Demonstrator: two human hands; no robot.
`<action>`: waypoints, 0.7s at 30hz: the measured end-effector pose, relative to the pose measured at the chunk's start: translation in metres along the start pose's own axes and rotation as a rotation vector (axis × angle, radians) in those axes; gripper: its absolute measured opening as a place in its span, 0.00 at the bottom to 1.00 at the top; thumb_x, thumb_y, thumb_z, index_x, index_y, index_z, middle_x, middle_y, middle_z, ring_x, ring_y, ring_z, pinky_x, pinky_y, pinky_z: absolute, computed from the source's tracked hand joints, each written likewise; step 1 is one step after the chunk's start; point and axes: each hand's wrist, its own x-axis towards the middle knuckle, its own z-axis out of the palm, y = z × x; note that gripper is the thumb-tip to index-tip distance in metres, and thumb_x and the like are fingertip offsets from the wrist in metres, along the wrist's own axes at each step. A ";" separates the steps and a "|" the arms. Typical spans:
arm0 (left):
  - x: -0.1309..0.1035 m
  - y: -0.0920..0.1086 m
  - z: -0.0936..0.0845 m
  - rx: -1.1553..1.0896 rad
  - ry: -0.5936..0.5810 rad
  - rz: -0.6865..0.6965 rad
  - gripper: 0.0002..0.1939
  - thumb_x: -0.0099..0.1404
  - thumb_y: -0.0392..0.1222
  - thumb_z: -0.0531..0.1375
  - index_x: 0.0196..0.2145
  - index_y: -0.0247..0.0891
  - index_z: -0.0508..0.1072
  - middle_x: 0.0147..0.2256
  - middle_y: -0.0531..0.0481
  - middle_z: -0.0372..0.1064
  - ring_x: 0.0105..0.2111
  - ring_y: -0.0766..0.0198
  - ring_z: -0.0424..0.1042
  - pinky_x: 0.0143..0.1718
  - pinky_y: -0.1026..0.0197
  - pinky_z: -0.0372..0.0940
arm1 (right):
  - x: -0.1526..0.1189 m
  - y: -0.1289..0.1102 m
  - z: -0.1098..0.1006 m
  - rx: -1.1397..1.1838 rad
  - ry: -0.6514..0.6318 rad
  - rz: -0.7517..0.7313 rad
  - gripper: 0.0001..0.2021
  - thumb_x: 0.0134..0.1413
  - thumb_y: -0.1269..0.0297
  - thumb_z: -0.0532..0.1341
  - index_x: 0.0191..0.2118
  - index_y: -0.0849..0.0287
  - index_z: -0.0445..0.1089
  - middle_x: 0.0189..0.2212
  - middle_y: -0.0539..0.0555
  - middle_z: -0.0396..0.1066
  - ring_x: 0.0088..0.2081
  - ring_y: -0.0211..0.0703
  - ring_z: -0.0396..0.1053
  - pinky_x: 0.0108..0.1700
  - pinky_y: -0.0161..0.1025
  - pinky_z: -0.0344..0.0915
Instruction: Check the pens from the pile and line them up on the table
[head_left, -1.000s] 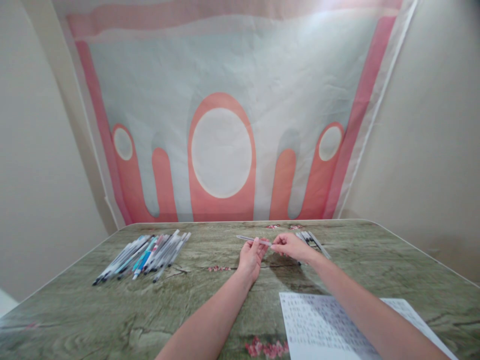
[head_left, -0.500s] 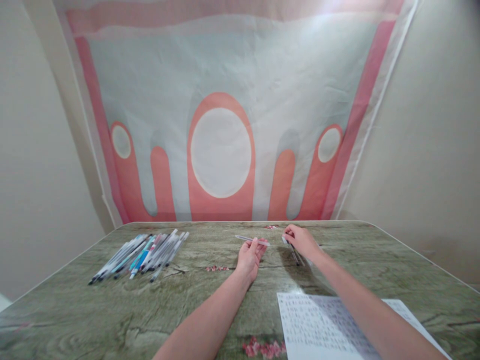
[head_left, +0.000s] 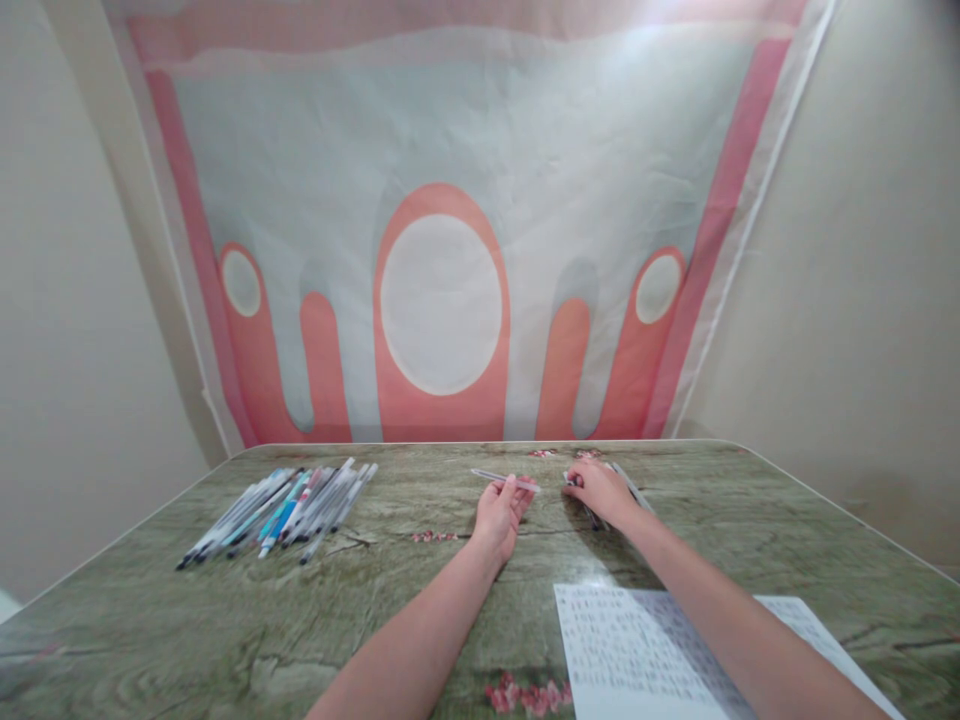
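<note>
Left hand [head_left: 498, 518]: fingers pinch pen [head_left: 507, 480], long axis near-horizontal, tip pointing left, slightly away. Right hand [head_left: 600, 490]: at pens [head_left: 634, 487], grip unclear.

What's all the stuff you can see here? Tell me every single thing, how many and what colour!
Pen pile: many, overlapping too much to count; clear, white, black, blue, pink; table's left side
Held pen: one, pale and see-through; left fingers
Other pens: several, partly hidden, grey and dark; by the right hand
Paper: at least one, white with writing; near right, under the right forearm
Table: one, greenish-brown wood look, pink flower prints; below everything
Hanging sheet: one, grey-white, coral and pink; behind the table
Walls: two sides visible, beige-grey; left and right
Left hand: one, bare; middle
Right hand: one, bare; right of middle
Forearms: two, bare; reaching from the near edge
</note>
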 end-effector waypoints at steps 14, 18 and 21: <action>0.001 -0.001 -0.002 0.014 -0.014 -0.002 0.09 0.55 0.36 0.58 0.28 0.35 0.59 0.32 0.44 0.70 0.35 0.63 0.71 0.43 0.58 0.63 | -0.001 -0.004 -0.003 -0.037 -0.056 -0.042 0.10 0.49 0.58 0.55 0.34 0.53 0.71 0.33 0.53 0.68 0.37 0.40 0.65 0.35 0.33 0.54; 0.001 0.000 -0.001 0.013 -0.008 -0.004 0.08 0.55 0.36 0.58 0.28 0.35 0.59 0.31 0.44 0.70 0.35 0.63 0.71 0.42 0.59 0.63 | -0.001 -0.005 -0.002 -0.039 -0.064 -0.040 0.09 0.49 0.60 0.56 0.34 0.54 0.71 0.33 0.53 0.68 0.36 0.40 0.65 0.35 0.33 0.54; 0.001 0.000 -0.001 0.015 0.000 -0.008 0.08 0.56 0.36 0.58 0.28 0.35 0.59 0.31 0.44 0.70 0.35 0.64 0.71 0.42 0.59 0.64 | -0.001 -0.004 -0.002 -0.041 -0.078 -0.030 0.09 0.48 0.60 0.56 0.33 0.55 0.71 0.32 0.52 0.68 0.35 0.40 0.66 0.34 0.32 0.54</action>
